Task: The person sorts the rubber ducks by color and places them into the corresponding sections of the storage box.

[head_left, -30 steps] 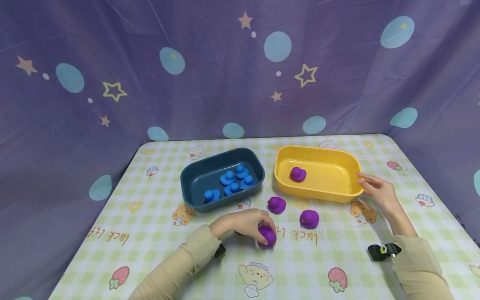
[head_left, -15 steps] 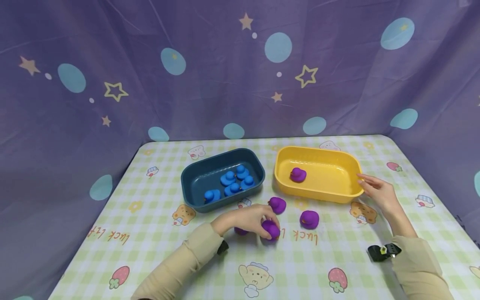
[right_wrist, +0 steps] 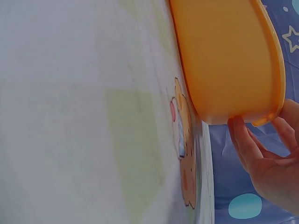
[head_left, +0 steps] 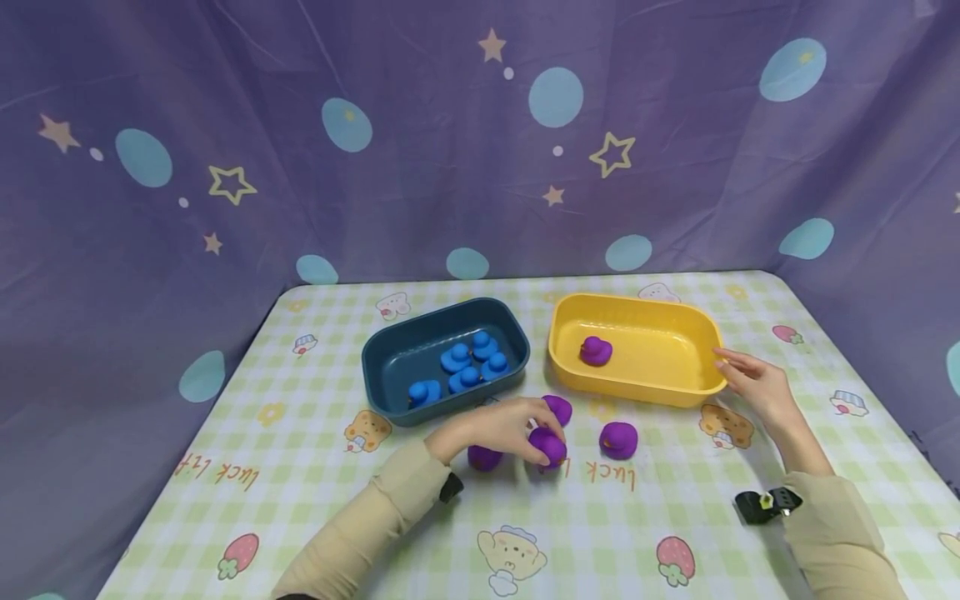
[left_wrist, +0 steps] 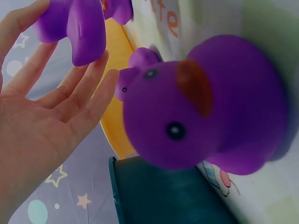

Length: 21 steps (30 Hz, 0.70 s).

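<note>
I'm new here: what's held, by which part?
Left hand: a purple duck, pinched from opposite sides; head or body, unclear. Right hand only touches the yellow tub.

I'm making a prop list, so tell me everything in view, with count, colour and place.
Curtain: count unclear, purple with stars, at the back
Yellow tub: 1, yellow, back right
Teal tub: 1, dark teal, left of yellow tub
Tablecloth: 1, green-and-white check, under both tubs
Blue ducks: 5, blue, in teal tub
Purple ducks: 5, purple, three on tablecloth, one in yellow tub, one held
Sleeves: 2, beige, bottom of head view
Wrist gear: 2, black, near sleeve ends
Left hand: 1, bare, holding purple duck
Right hand: 1, bare, touching yellow tub's end
</note>
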Motion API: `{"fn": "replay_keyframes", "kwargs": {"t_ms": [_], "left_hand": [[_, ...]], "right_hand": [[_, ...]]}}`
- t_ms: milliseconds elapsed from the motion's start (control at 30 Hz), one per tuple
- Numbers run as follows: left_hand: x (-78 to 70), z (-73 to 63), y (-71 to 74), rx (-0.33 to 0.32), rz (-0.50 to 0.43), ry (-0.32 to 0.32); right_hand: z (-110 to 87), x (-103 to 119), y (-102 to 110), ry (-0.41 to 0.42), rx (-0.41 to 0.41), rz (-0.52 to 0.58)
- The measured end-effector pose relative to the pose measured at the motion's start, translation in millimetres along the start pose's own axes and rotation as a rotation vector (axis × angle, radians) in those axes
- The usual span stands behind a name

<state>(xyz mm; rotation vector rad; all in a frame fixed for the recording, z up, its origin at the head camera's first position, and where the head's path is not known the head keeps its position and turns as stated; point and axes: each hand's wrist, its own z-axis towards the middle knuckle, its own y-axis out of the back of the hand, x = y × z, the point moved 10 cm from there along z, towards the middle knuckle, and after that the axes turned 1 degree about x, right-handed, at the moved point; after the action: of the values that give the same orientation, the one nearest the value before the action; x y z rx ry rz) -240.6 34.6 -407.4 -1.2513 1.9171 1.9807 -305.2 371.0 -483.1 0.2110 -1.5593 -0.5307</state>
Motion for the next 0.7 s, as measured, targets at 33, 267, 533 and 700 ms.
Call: {"fn": "replay_keyframes", "kwargs": {"t_ms": [33,267,533,700], "left_hand": [[-0.3,0.8,0.6,-0.001,-0.001,-0.002],[-6.6,6.3,8.2,-0.023,-0.004,-0.033],[-9.5,11.7,16.6,-0.059,-0.042,-0.045],[-11.4,14.2,23.5,-0.086,-0.062,-0.049]], "right_hand": [[0.2,0,0,0.002,0.001,0.005],[2.8,-1,1,0.018,-0.024,0.013],[1.8,0,0,0.017,0.000,0.007],[0.1,2,0,0.005,0.017,-0.004]]}}
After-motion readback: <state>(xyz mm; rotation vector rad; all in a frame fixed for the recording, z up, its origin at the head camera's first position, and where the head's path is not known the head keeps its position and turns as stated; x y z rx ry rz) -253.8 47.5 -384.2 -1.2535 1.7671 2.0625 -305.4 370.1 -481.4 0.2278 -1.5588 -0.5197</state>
